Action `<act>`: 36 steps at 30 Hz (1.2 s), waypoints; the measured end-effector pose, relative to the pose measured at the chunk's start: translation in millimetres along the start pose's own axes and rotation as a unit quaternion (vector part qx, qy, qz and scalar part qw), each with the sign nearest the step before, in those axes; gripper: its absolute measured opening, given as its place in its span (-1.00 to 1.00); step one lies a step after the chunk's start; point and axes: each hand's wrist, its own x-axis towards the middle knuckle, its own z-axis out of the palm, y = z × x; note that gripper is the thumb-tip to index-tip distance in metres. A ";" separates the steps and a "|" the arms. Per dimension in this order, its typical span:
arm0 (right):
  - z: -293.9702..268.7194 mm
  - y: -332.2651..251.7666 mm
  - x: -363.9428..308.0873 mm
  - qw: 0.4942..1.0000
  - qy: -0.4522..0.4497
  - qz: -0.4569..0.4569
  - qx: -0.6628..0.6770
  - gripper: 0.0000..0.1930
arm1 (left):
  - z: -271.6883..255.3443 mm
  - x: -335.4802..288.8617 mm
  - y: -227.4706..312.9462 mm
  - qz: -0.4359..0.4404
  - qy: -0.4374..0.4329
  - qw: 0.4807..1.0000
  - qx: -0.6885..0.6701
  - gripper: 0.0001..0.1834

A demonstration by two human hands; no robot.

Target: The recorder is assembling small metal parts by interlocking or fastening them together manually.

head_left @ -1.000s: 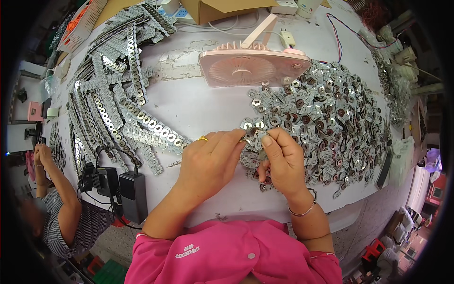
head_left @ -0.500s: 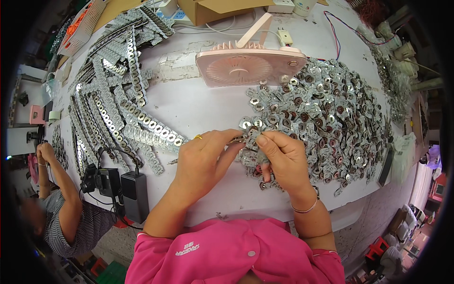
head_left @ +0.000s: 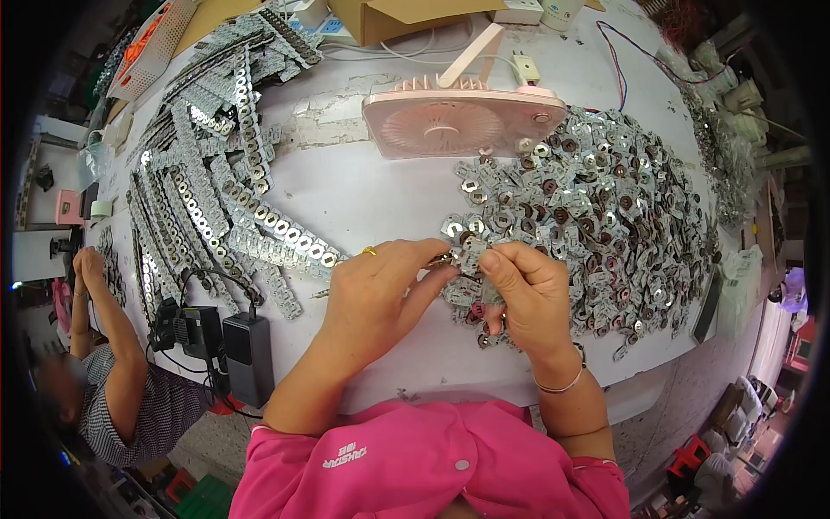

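My left hand (head_left: 380, 290) is closed, thumb and forefinger pinching a small shiny metal piece (head_left: 443, 259) whose full shape is hidden. A thin metal tip (head_left: 322, 294) shows on the far side of that hand; whether it belongs to the same piece I cannot tell. My right hand (head_left: 529, 298) is closed too, its thumb and bent forefinger on a small grey metal part (head_left: 469, 255). The fingertips of both hands almost meet over the left edge of a heap of small grey metal parts with round discs (head_left: 596, 216).
Rows of joined metal strips (head_left: 285, 229) cover the table's left side. A pink fan (head_left: 450, 121) stands behind my hands. A black power bank (head_left: 247, 355) with cables sits at the near left edge. A cardboard box (head_left: 406, 17) is at the back. Another person (head_left: 121, 381) works at far left.
My right thumb and forefinger have shifted slightly right and tilted on the grey part. The left hand has stayed nearly in place, still pinching its metal piece.
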 end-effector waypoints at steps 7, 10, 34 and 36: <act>-8.2 4.2 3.7 0.998 -0.026 0.028 0.050 -0.75 | -0.6 0.2 3.4 -0.033 0.023 0.997 -0.059 -0.63; -6.9 1.7 3.1 0.999 -0.026 0.035 0.023 -0.75 | -2.5 0.4 2.1 -0.003 0.009 1.000 -0.028 -0.66; -10.1 1.8 3.9 0.998 -0.037 0.016 0.043 -0.83 | 3.7 -1.1 6.6 -0.017 -0.011 0.999 -0.029 -0.71; -14.2 3.1 3.1 0.998 -0.055 -0.027 -0.020 -0.84 | 3.5 3.7 7.3 -0.006 -0.041 0.999 -0.032 -0.69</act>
